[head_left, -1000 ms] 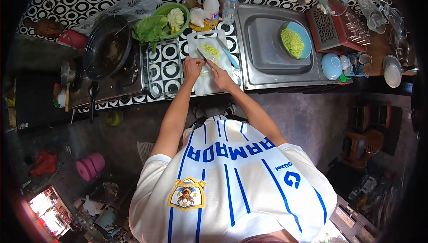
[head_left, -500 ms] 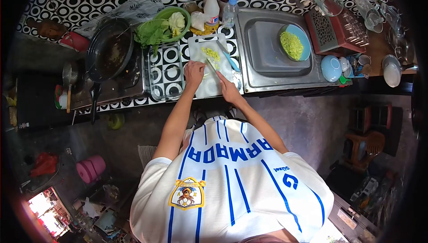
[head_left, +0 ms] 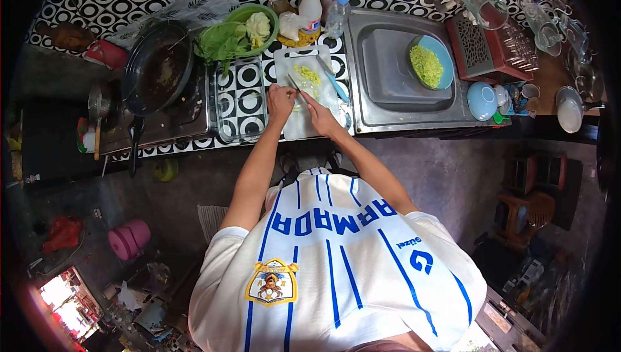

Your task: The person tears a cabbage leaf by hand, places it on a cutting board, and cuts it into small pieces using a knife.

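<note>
My right hand (head_left: 320,118) is closed around a knife (head_left: 295,84), its blade pointing up and left over the white cutting board (head_left: 304,129). Beside the blade, my left hand (head_left: 281,102) is closed with its fingertips pressed together; what they hold is too small to name. Chopped yellow-green pieces (head_left: 306,74) lie on the upper part of the board. A second knife with a light blue handle (head_left: 337,87) rests along the board's right side.
A green bowl (head_left: 274,31) with leafy greens and bottles (head_left: 310,10) stand behind the board. Left are a glass tray (head_left: 220,109) and a black pan (head_left: 157,67). On the right, a blue bowl (head_left: 446,74) of chopped vegetable sits on an upturned tub (head_left: 388,61) at the sink.
My right hand has moved left and slightly up, bringing the knife closer to my left hand. The blade now tilts further left. My left hand has shifted slightly up.
</note>
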`<action>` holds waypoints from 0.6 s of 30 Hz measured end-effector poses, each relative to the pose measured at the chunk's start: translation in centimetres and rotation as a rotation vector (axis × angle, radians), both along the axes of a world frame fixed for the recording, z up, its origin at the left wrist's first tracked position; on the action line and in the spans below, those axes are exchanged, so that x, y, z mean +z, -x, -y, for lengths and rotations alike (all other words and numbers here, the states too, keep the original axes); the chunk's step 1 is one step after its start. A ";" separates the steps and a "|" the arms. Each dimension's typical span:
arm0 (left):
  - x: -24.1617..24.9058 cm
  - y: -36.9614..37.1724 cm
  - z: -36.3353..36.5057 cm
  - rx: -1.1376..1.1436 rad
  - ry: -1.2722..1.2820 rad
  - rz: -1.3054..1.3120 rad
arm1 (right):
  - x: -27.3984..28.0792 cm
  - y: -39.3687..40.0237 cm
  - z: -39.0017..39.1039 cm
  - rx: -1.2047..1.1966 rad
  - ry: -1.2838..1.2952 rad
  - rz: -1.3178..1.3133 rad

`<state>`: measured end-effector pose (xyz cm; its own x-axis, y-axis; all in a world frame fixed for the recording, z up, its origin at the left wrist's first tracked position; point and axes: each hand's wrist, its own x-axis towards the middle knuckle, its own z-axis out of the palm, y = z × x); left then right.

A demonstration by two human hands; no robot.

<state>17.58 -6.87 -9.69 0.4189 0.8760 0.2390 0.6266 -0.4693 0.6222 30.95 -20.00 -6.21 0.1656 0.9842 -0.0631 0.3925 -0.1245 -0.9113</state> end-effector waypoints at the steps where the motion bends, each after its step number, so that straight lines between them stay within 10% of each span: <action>1: -0.3 0.1 0.1 0.010 -0.008 0.004 | 0.2 -0.1 0.2 0.008 0.033 0.017; 18: 1.7 -0.5 0.4 -0.024 0.034 0.061 | 2.1 -1.2 6.7 -0.039 0.067 0.032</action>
